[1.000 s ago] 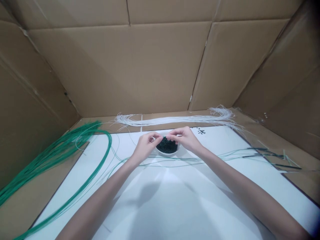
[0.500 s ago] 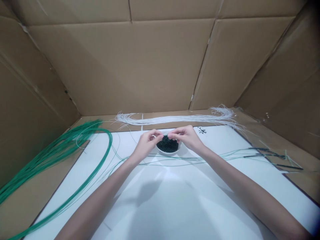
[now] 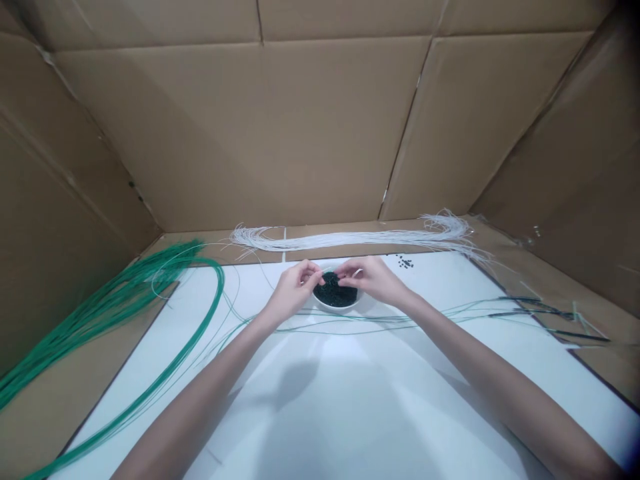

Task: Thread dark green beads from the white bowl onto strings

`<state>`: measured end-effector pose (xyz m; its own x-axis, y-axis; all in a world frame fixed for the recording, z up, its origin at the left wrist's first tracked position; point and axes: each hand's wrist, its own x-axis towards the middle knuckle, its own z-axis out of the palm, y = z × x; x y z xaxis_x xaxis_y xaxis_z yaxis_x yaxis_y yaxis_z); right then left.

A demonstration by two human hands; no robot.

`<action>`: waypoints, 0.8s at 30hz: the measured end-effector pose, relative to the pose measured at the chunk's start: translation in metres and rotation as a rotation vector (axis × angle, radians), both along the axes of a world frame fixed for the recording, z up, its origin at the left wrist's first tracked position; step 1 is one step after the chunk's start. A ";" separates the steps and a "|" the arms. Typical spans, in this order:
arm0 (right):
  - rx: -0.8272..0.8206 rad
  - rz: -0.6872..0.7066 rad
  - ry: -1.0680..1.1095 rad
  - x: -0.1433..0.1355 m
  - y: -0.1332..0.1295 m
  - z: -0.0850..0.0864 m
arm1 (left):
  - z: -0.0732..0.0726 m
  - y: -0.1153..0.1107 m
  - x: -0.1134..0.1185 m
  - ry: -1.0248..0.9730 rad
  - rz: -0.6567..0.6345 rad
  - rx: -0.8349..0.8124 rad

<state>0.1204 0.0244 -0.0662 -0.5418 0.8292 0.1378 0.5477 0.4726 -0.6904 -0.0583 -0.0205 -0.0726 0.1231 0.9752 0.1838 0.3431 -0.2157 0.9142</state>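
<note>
A white bowl (image 3: 336,307) heaped with small dark beads (image 3: 334,291) stands on the white board. My left hand (image 3: 295,283) is at the bowl's left rim, thumb and forefinger pinched on a thin pale strand (image 3: 327,269) whose end points over the beads. My right hand (image 3: 373,279) reaches over the bowl from the right. Its thumb and fingertips are bent close together at the beads, and what they hold is too small to make out.
Green strands (image 3: 115,313) lie bundled at left, one bunch curving over the board (image 3: 325,413). White strands (image 3: 340,239) stretch along the back. Threaded green strands (image 3: 450,312) run right to dark beaded ends (image 3: 540,310). Loose beads (image 3: 405,262) lie behind. Cardboard walls (image 3: 300,133) surround everything.
My right hand has moved slightly away from the left, its fingertips lowered to the beads. The left hand has shifted slightly left, still pinching the strand.
</note>
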 end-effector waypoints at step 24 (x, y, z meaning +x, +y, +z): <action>-0.141 0.034 0.421 0.002 -0.001 -0.002 | 0.017 -0.012 0.003 0.047 0.134 0.071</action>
<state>0.1228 0.0234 -0.0681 -0.4898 0.8384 0.2390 0.1910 0.3706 -0.9089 -0.0556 -0.0328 -0.0559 0.0024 0.9684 0.2495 0.4153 -0.2280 0.8807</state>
